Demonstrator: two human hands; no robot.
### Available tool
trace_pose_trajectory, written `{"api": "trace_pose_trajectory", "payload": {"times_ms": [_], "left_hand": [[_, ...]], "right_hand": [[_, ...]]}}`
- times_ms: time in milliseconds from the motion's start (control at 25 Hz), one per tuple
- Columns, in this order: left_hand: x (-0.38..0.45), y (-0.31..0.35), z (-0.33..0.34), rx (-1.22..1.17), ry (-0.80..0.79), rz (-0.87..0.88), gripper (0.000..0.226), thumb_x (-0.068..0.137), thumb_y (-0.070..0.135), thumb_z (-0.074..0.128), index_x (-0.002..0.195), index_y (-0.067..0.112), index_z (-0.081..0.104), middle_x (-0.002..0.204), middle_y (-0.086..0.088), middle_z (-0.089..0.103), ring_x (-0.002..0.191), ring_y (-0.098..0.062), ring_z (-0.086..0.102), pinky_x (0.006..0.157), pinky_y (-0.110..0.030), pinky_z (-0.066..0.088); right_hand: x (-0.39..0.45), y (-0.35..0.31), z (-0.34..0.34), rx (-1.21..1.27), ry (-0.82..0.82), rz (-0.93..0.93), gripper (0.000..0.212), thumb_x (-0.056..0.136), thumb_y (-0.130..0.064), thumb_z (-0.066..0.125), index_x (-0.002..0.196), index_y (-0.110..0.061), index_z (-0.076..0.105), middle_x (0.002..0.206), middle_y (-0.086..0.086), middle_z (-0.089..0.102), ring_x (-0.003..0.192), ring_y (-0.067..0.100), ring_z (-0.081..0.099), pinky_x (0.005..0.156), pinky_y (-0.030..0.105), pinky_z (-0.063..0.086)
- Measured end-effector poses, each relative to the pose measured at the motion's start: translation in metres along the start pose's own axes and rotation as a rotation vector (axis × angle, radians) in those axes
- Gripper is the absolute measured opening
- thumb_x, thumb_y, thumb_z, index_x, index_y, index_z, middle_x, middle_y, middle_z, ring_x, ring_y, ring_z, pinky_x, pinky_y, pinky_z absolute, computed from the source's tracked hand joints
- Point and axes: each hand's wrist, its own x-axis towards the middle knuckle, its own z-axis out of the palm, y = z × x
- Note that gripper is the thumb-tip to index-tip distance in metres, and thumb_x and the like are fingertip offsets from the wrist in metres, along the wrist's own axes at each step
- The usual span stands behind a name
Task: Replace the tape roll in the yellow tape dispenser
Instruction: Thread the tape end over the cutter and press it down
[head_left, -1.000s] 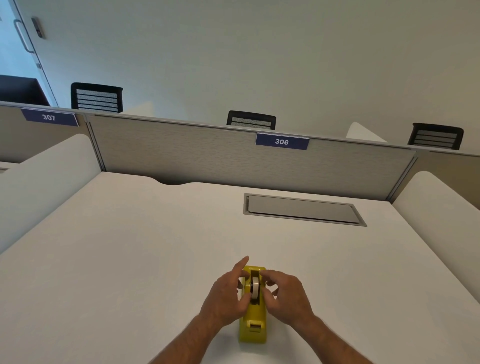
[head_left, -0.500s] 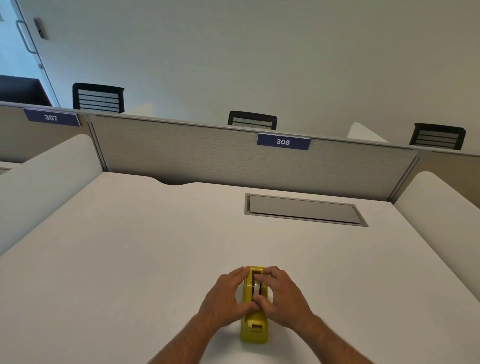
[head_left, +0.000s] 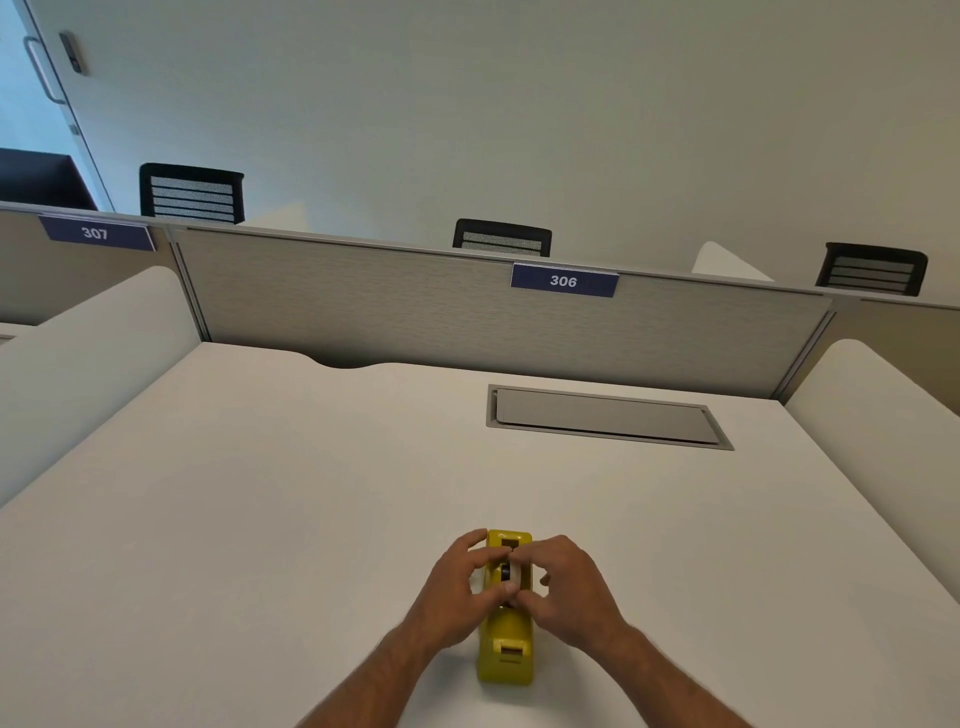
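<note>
A: Why do we have both hands on the yellow tape dispenser (head_left: 505, 652)?

B: Left hand (head_left: 457, 592) steadies it on the worktop (head_left: 260, 519); right hand (head_left: 569, 587) pinches the tape roll (head_left: 513, 571) in its cradle.

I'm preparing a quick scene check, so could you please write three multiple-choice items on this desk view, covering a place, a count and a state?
1. Where does the yellow tape dispenser stand?
A. near edge of the desk
B. on the grey hatch
C. against the partition

2. How many chair backs show beyond the partition?
A. one
B. three
C. five

3. What do the hands do?
A. rest flat
B. hang apart
C. pinch the tape roll

Answers: 1 A, it sits close to the person; 2 B, three black backs rise above it; 3 C, left hand and right hand fingers meet on the roll.
</note>
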Motion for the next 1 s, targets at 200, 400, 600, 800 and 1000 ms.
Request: {"api": "trace_pose_trajectory", "payload": {"times_ms": [200, 400, 600, 800, 1000], "left_hand": [[-0.002, 0.0, -0.004, 0.019, -0.052, 0.023, 0.059, 0.077, 0.054, 0.074, 0.131, 0.048, 0.052, 0.152, 0.013, 0.035, 0.135, -0.016, 0.042, 0.109, -0.042, 0.046], [0.002, -0.001, -0.001, -0.011, -0.026, 0.013, 0.054, 0.072, 0.046, 0.081, 0.121, 0.048, 0.058, 0.147, 0.013, 0.042, 0.122, -0.013, 0.053, 0.104, -0.036, 0.05], [0.005, -0.001, 0.0, -0.046, -0.01, 0.001, 0.044, 0.067, 0.044, 0.084, 0.1, 0.057, 0.057, 0.139, 0.014, 0.048, 0.11, -0.01, 0.057, 0.095, -0.029, 0.053], [0.007, -0.001, 0.001, -0.021, -0.018, -0.021, 0.056, 0.067, 0.039, 0.087, 0.117, 0.041, 0.06, 0.139, 0.014, 0.045, 0.11, -0.014, 0.057, 0.091, -0.024, 0.052], [0.008, 0.001, 0.001, 0.01, -0.017, -0.016, 0.058, 0.065, 0.041, 0.087, 0.117, 0.041, 0.06, 0.14, 0.013, 0.046, 0.112, -0.012, 0.056, 0.096, -0.028, 0.054]], "right_hand": [[0.005, 0.005, -0.002, 0.014, -0.028, 0.018, 0.036, 0.074, -0.033, 0.076, 0.111, -0.032, 0.072, 0.108, -0.011, 0.073, 0.098, 0.007, 0.06, 0.074, 0.023, 0.058], [0.01, 0.003, -0.009, 0.038, -0.03, 0.003, 0.022, 0.079, -0.023, 0.076, 0.1, -0.029, 0.077, 0.101, -0.011, 0.077, 0.09, 0.008, 0.064, 0.078, 0.027, 0.055], [0.017, 0.002, -0.013, -0.027, -0.063, -0.065, 0.015, 0.083, -0.025, 0.071, 0.095, -0.029, 0.077, 0.091, -0.012, 0.078, 0.081, 0.01, 0.062, 0.075, 0.029, 0.053], [0.02, 0.0, -0.016, -0.007, -0.054, -0.064, 0.02, 0.085, -0.023, 0.069, 0.103, -0.028, 0.076, 0.091, -0.005, 0.078, 0.08, 0.012, 0.064, 0.074, 0.03, 0.053], [0.025, 0.0, -0.021, -0.105, -0.17, -0.053, 0.035, 0.08, -0.045, 0.068, 0.112, -0.032, 0.071, 0.098, -0.009, 0.074, 0.087, 0.011, 0.058, 0.074, 0.03, 0.055]]}}
